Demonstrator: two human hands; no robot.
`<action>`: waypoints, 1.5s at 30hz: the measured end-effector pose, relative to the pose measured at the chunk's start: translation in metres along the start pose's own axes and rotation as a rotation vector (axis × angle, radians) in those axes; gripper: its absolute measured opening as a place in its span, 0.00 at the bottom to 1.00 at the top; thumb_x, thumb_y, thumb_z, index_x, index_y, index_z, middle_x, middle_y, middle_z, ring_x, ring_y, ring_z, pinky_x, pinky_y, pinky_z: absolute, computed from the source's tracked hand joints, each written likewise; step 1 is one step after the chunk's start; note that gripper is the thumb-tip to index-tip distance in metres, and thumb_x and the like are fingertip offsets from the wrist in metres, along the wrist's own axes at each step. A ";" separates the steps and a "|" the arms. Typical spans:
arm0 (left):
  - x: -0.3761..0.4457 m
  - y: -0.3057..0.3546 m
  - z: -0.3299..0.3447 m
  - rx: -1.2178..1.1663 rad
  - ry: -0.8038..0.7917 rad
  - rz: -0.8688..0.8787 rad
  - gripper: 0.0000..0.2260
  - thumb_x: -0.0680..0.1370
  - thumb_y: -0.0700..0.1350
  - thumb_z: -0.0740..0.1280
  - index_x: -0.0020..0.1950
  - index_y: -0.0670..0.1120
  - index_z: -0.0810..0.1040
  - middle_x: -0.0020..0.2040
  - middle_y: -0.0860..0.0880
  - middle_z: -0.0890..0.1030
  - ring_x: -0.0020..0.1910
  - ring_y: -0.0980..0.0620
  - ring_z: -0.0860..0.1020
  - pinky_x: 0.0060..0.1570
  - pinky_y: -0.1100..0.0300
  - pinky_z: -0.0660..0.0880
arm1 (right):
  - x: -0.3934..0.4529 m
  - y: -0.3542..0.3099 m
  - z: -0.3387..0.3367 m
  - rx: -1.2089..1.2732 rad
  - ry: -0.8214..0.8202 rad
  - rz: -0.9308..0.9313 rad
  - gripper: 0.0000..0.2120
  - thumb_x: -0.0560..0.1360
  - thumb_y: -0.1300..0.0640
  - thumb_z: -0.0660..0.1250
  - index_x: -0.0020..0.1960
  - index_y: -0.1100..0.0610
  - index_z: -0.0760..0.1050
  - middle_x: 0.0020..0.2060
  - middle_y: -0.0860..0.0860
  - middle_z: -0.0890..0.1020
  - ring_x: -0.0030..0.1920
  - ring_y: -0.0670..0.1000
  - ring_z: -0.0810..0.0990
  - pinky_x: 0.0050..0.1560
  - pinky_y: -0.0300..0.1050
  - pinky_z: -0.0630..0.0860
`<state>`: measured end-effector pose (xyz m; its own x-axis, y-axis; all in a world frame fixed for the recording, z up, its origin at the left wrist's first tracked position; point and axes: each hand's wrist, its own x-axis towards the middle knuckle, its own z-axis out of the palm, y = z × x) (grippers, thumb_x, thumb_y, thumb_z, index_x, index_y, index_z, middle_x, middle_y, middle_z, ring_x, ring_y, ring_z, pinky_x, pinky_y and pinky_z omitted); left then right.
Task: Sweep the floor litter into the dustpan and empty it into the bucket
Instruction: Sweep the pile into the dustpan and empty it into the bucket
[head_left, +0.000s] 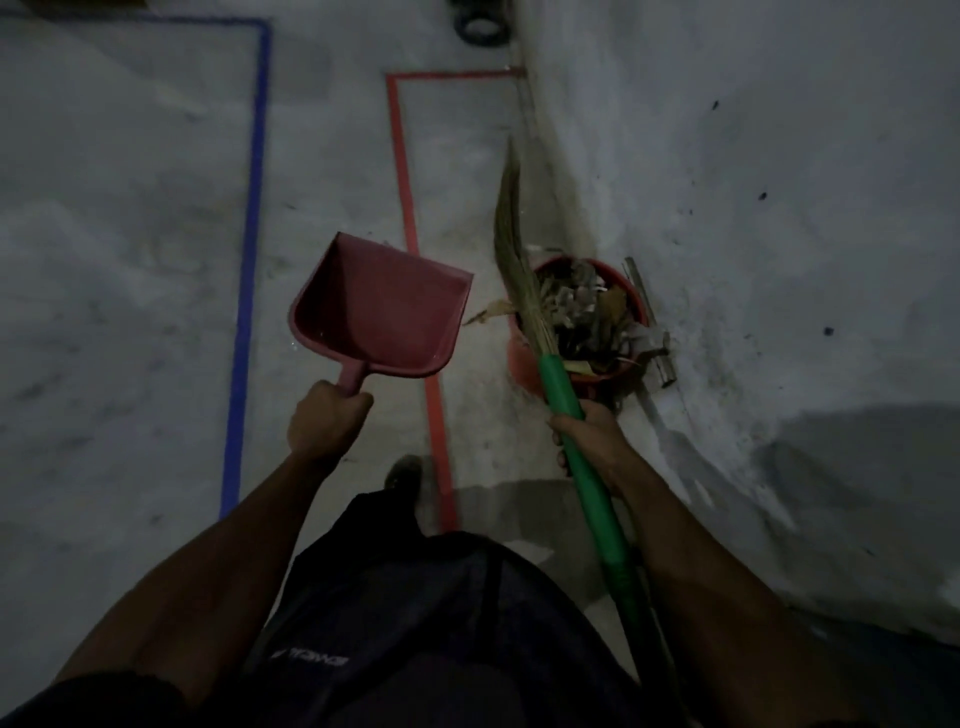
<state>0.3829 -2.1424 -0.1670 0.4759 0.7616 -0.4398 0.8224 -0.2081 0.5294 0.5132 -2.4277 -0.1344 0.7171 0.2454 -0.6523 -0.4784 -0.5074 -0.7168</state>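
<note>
The red dustpan (382, 306) hangs in the air, its tray looking bare, held out ahead of the left hand (324, 423), whose fingers are curled tight round the short stem. The red bucket (524, 358) stands on the floor just beyond the right hand (589, 439), heaped with dry leaves and crumpled scraps (582, 306). That hand is wrapped firmly round the green handle of the broom (558, 387), whose bristles fan out past the grip and cross the bucket's near rim.

Judging by the empty pan and full bucket, the tipping looks done or nearly so. One leaf (488, 312) lies on the floor just outside the bucket, between it and the pan (easy to miss in this dim light). To finish well, I would set the pan's lip flat on the floor beside that leaf, flick it in with short strokes of the bristle tips, then tip the pan low over the rim so nothing spills off the heap.

The floor (130, 234) is pale, stained concrete. A red tape line (410, 228) runs under the pan and on toward the person's feet; a blue tape line (249, 234) lies well out to the left of the left hand. To the right of the bucket rises a whitish wall (779, 182) flecked with dark specks, and some metal bits (660, 358), too dim to identify, lie at its foot beside the bucket.
</note>
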 end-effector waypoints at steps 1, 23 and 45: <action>0.003 -0.010 -0.008 -0.008 0.025 -0.013 0.13 0.70 0.50 0.67 0.45 0.41 0.75 0.37 0.44 0.77 0.34 0.46 0.75 0.32 0.58 0.67 | 0.002 -0.007 0.010 -0.015 -0.009 0.002 0.07 0.78 0.62 0.65 0.55 0.61 0.73 0.34 0.56 0.75 0.24 0.51 0.74 0.24 0.42 0.72; 0.230 -0.095 -0.178 -0.032 0.103 -0.177 0.08 0.70 0.46 0.69 0.42 0.42 0.76 0.35 0.46 0.76 0.34 0.45 0.74 0.35 0.58 0.68 | 0.135 -0.182 0.270 -0.253 -0.119 0.017 0.06 0.75 0.62 0.67 0.51 0.62 0.74 0.34 0.58 0.77 0.27 0.54 0.75 0.24 0.42 0.72; 0.534 0.019 -0.245 -0.054 0.094 -0.380 0.13 0.71 0.53 0.66 0.46 0.44 0.75 0.43 0.44 0.78 0.43 0.41 0.78 0.43 0.54 0.70 | 0.387 -0.413 0.397 -0.245 -0.226 0.123 0.09 0.77 0.63 0.66 0.56 0.64 0.72 0.36 0.59 0.76 0.26 0.52 0.73 0.22 0.39 0.71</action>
<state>0.5765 -1.5890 -0.2142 0.1079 0.8318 -0.5445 0.9157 0.1301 0.3802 0.7871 -1.7954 -0.1887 0.5185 0.3326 -0.7877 -0.3990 -0.7207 -0.5669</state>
